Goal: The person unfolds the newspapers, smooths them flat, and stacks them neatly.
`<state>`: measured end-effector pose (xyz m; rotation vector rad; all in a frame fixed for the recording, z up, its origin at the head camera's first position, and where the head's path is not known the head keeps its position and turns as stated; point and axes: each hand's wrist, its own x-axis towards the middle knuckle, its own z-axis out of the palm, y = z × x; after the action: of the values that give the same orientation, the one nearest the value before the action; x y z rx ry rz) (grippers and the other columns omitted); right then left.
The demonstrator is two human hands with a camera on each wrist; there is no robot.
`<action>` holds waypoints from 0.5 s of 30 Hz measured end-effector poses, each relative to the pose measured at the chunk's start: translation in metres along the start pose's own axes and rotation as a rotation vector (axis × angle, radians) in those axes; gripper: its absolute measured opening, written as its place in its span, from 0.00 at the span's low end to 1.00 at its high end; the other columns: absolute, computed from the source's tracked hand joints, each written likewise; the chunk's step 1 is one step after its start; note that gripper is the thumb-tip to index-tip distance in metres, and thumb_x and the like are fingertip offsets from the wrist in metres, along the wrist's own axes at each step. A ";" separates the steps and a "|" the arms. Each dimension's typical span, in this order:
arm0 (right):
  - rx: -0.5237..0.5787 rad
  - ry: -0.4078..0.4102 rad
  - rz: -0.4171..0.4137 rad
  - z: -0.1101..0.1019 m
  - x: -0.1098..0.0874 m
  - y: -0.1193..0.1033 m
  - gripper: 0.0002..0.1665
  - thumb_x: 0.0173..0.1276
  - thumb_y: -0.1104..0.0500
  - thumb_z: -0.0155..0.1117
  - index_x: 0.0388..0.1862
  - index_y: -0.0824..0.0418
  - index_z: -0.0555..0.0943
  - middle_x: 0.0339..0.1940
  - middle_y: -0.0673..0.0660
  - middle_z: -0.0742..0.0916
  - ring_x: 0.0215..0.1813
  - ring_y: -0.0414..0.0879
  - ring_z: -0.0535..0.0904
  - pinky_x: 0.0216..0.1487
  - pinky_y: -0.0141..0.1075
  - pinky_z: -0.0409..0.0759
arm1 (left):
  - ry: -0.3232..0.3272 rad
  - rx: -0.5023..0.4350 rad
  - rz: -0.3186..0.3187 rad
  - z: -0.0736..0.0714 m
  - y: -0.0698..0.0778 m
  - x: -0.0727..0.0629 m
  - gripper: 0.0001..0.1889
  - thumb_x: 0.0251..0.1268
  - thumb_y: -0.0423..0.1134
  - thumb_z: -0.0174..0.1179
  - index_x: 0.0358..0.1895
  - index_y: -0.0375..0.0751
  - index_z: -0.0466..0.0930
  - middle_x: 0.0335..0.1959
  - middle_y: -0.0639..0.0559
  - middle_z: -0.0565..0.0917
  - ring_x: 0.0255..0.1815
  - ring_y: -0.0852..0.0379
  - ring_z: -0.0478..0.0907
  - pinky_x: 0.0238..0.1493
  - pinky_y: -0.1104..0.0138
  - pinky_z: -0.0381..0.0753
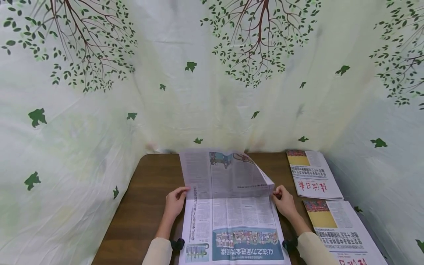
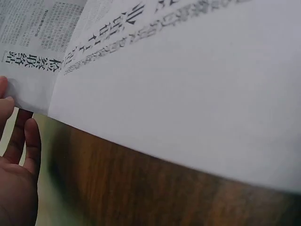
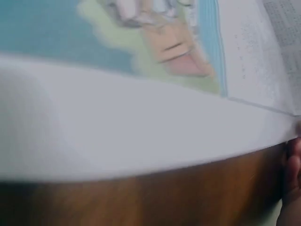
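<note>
In the head view, the open newspaper (image 1: 245, 211) is seen laid on the brown surface (image 1: 154, 176), directly ahead of the person and between the two hands. Its long axis is pointed away from the person, and it is crossed by a crease roughly midway along. Beyond the crease the paper is shaded and appears lifted, with its far right corner turned over. The left hand (image 1: 175, 201) is placed at the newspaper's left edge and the right hand (image 1: 285, 201) at its right edge, both near the ends of the crease (neither is clearly nearer). Each edge is pinched between thumb and curled fingers. To the right of the open newspaper, a farther folded newspaper (image 1: 314, 175) and a nearer folded newspaper (image 1: 344, 233) are laid. Behind it a cloth (image 1: 225, 121) printed with trees is hung.

In the left wrist view, the newspaper's margin is held by the left hand, with the thumb on top and other fingers visible below the edge, just beside the crease.

In the right wrist view, the newspaper's edge is shown bowed above the surface. Only part of the right hand is caught, at that edge; its full grip cannot be told from there.
</note>
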<state>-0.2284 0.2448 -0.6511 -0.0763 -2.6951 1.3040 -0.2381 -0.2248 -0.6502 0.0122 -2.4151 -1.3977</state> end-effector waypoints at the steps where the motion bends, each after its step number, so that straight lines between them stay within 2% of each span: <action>1: 0.009 -0.007 -0.011 0.000 -0.001 0.001 0.12 0.68 0.69 0.67 0.37 0.59 0.71 0.37 0.58 0.86 0.39 0.45 0.77 0.39 0.32 0.71 | 0.004 0.009 0.008 0.000 -0.001 -0.001 0.11 0.67 0.27 0.66 0.44 0.47 0.92 0.45 0.48 0.92 0.40 0.60 0.85 0.40 0.77 0.79; 5: 0.054 -0.014 -0.067 0.001 -0.005 0.005 0.11 0.67 0.71 0.68 0.41 0.59 0.77 0.37 0.57 0.84 0.39 0.44 0.76 0.37 0.30 0.71 | -0.015 0.030 0.019 0.002 -0.004 -0.004 0.15 0.66 0.25 0.65 0.49 0.48 0.91 0.50 0.48 0.91 0.43 0.57 0.85 0.42 0.77 0.79; 10: 0.025 -0.014 -0.122 0.003 -0.007 0.009 0.18 0.67 0.71 0.66 0.53 0.58 0.79 0.39 0.56 0.84 0.40 0.42 0.76 0.38 0.28 0.72 | -0.105 0.020 0.020 0.001 -0.004 -0.006 0.21 0.67 0.24 0.63 0.58 0.48 0.87 0.59 0.46 0.87 0.48 0.50 0.86 0.44 0.74 0.83; 13: -0.016 -0.020 -0.167 0.005 -0.006 0.011 0.24 0.68 0.71 0.65 0.62 0.59 0.79 0.40 0.55 0.84 0.41 0.42 0.76 0.41 0.29 0.71 | -0.153 0.012 0.070 -0.001 -0.003 -0.007 0.23 0.67 0.23 0.64 0.63 0.44 0.84 0.64 0.43 0.83 0.49 0.47 0.86 0.44 0.70 0.85; 15: -0.029 -0.019 -0.183 0.006 -0.005 0.010 0.25 0.68 0.71 0.65 0.64 0.60 0.79 0.39 0.55 0.84 0.41 0.44 0.75 0.42 0.30 0.71 | -0.187 0.016 0.114 -0.002 -0.003 -0.006 0.25 0.66 0.22 0.64 0.66 0.40 0.81 0.67 0.40 0.81 0.50 0.45 0.86 0.45 0.67 0.86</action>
<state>-0.2242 0.2460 -0.6636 0.1758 -2.6627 1.2186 -0.2319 -0.2270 -0.6531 -0.2593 -2.5320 -1.3825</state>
